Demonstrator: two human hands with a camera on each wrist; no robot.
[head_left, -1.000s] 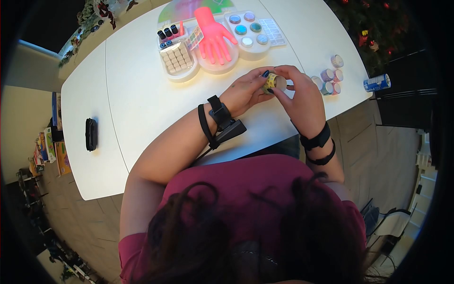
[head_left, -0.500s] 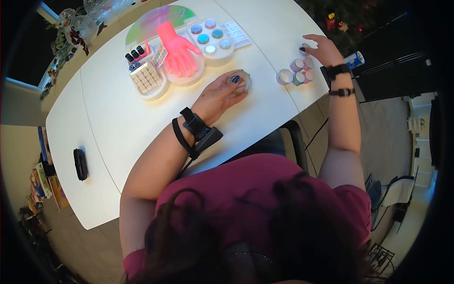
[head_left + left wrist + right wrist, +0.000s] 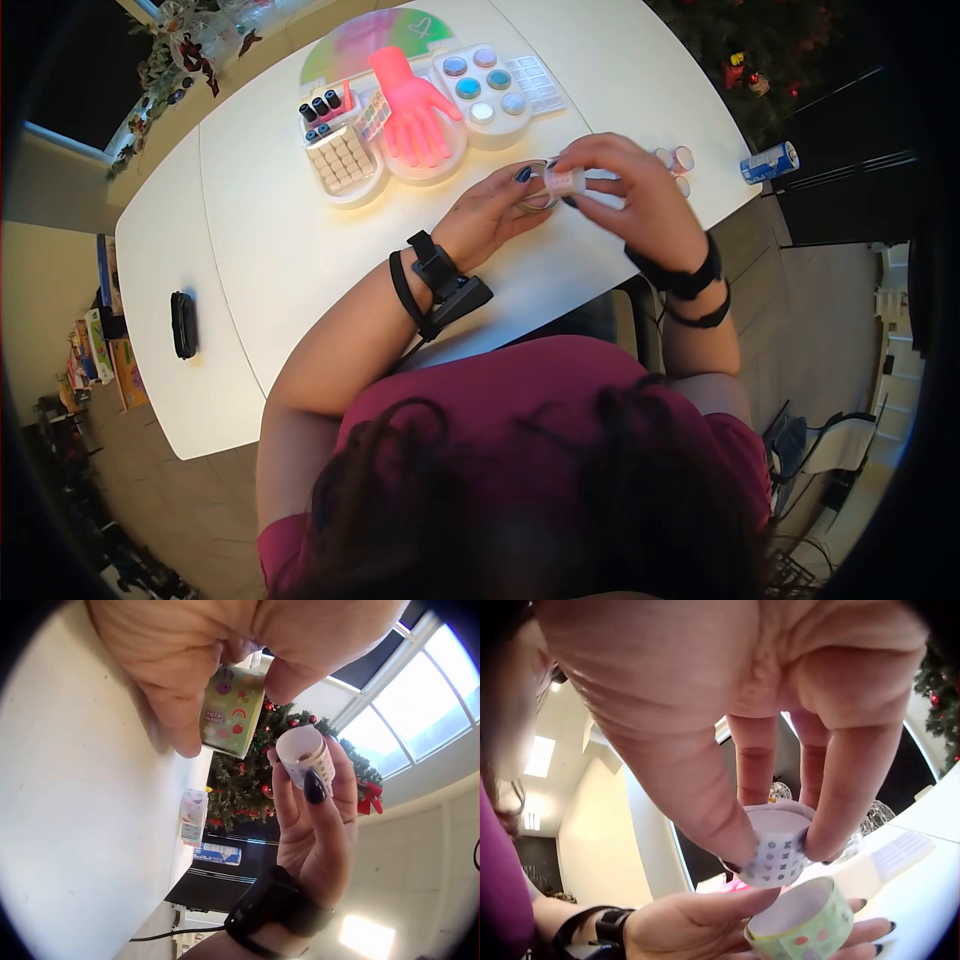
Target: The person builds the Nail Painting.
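In the head view the left hand holds a wide green roll by its sides. Its green printed wall shows in the left wrist view, and its open end faces up in the right wrist view. Fingers and thumb of the right hand pinch a smaller white roll with printed letters. This white roll is just above the rim of the green roll; whether they touch, I cannot tell.
Several small rolls stand at the table's right, partly behind the right hand. A blue can is at the right edge. Farther back are a pink hand model, jars and bottles; a black case lies left.
The right hand left the left hand, reached to the rolls at the right, and is now back beside the left hand with the white roll. The left hand still holds the green roll.
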